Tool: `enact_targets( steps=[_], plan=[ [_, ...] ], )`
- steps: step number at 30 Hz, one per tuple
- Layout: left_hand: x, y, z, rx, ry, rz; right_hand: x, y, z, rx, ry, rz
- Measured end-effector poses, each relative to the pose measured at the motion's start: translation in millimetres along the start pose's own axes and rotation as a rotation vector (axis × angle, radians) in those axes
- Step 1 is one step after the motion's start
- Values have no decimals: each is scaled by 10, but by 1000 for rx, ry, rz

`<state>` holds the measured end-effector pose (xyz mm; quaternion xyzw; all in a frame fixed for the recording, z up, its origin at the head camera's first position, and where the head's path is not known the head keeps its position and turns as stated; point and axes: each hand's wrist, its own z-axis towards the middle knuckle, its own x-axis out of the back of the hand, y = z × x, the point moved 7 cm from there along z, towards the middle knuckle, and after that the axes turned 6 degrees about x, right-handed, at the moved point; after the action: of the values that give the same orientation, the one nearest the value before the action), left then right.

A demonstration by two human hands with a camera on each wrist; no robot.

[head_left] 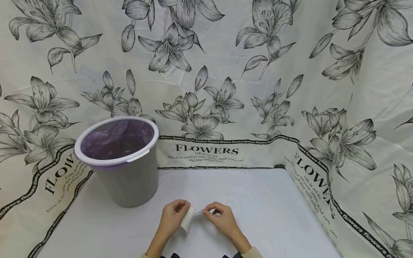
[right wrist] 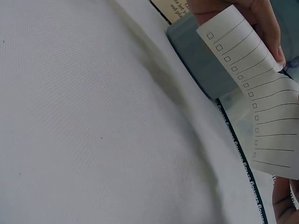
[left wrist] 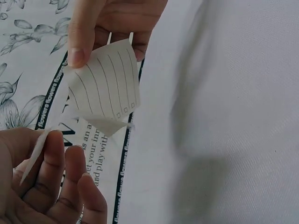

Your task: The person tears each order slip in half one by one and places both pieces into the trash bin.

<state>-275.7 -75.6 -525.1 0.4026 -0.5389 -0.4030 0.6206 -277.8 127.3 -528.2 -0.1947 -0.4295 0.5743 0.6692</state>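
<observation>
My left hand point(head_left: 172, 216) pinches a strip of white ruled paper point(head_left: 187, 220) with checkboxes, which hangs down over the table. Close beside it on the right, my right hand point(head_left: 222, 218) pinches ruled paper point(left wrist: 103, 84) between thumb and fingers. In the left wrist view its lower edge looks ragged, and the paper in my left hand point(left wrist: 60, 182) shows edge-on, apart from it. The right wrist view shows the checkbox paper point(right wrist: 233, 42) at my left hand overlapping the lower ruled part point(right wrist: 275, 126) near my right hand. Both hands are above the table.
A grey bin point(head_left: 129, 182) with a white rim and a purple liner stands at the back left of the white table point(head_left: 258, 200). Flower-printed cloth point(head_left: 200, 104) hangs behind and along the sides.
</observation>
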Motion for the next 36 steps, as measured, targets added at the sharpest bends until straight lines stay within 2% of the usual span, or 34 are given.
enact_targets(
  steps=[7,14,24,36],
  plan=[
    [61,-6,4,15,26,-37,42,-9,-12,-3,6,50],
    [112,-63,-2,29,92,-76,35,29,-27,-35,4,118],
    [205,-104,-34,54,189,-125,74,33,-46,-46,13,143],
    [360,-156,-40,77,239,-116,102,103,-59,-100,15,164]
  ],
)
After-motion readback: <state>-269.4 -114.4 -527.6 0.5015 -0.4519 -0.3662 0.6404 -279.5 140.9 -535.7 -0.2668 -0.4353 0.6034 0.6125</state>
